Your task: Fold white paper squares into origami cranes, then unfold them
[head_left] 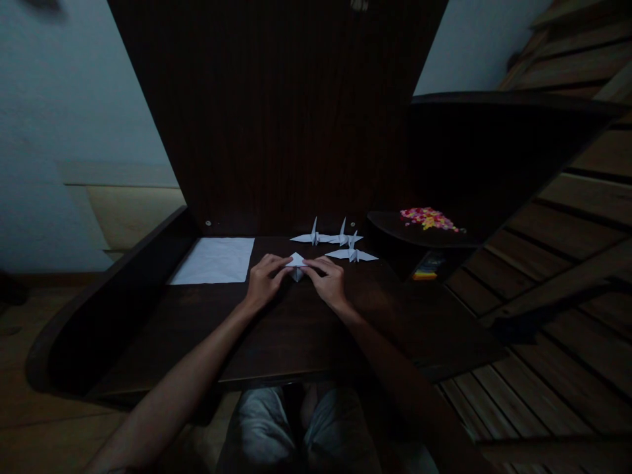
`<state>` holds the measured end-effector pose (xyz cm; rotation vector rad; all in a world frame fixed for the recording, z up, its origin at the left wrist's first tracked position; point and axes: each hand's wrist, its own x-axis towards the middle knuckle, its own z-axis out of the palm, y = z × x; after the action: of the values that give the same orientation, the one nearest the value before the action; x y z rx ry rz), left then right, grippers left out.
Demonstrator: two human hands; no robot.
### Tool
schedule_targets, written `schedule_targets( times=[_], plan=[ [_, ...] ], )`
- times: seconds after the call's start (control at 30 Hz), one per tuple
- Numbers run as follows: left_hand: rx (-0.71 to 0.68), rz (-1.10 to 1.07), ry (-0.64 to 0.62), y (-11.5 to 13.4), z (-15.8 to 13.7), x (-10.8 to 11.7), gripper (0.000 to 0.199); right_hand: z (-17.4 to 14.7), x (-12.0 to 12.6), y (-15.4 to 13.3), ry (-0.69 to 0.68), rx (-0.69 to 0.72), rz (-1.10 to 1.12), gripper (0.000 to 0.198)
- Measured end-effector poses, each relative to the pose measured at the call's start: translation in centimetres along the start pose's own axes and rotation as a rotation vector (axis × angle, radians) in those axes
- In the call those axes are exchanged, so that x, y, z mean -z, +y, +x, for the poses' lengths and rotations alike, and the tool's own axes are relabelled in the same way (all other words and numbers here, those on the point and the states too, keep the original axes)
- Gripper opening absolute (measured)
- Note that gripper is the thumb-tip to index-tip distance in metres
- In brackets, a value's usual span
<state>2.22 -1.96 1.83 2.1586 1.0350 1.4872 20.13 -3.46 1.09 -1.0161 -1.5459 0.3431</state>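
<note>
Between my two hands is a small piece of folded white paper (pixel 297 261), diamond-shaped, with a crease running across its middle. My left hand (pixel 265 280) pinches its left corner, and my right hand (pixel 328 280) pinches the right corner. The fingertips of both hands cover those corners. Just beyond my hands, three white paper cranes (pixel 352 253) sit close together on the dark desk, their wings spread and one point of each sticking up.
White paper sheets (pixel 214 260) lie flat at the desk's left. A raised side panel (pixel 108 296) bounds the dark desk (pixel 296 336) there. To the right, a small shelf (pixel 390 227) carries a heap of pink and yellow pieces (pixel 428 218). A tall dark board rises behind.
</note>
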Motion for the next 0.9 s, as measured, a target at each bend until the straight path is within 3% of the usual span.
schedule_targets(
  times=[0.13, 0.4, 0.53, 0.67, 0.77, 0.9],
  plan=[
    [-0.098, 0.097, 0.068, -0.1, -0.2, 0.2, 0.017, -0.1, 0.1, -0.2, 0.061, 0.101, -0.118, 0.01],
    [-0.187, 0.227, -0.004, -0.7, -0.2, 0.9, 0.02, -0.2, 0.3, 0.2, -0.014, 0.148, -0.144, 0.015],
    [-0.106, 0.144, 0.04, -0.3, -0.2, 0.5, 0.018, -0.2, 0.3, 0.2, -0.005, 0.118, -0.108, 0.011],
    [0.096, 0.005, 0.022, 0.4, 0.0, 0.2, 0.041, -0.1, 0.1, -0.2, -0.03, 0.078, 0.03, 0.009],
    [0.249, -0.126, -0.017, 0.5, 0.2, 0.1, 0.048, 0.0, 0.0, -0.5, -0.025, 0.027, 0.117, 0.01],
    [0.317, -0.33, -0.05, 0.3, 0.2, -0.1, 0.057, 0.2, -0.2, 0.1, -0.009, -0.073, 0.219, 0.019]
  ],
)
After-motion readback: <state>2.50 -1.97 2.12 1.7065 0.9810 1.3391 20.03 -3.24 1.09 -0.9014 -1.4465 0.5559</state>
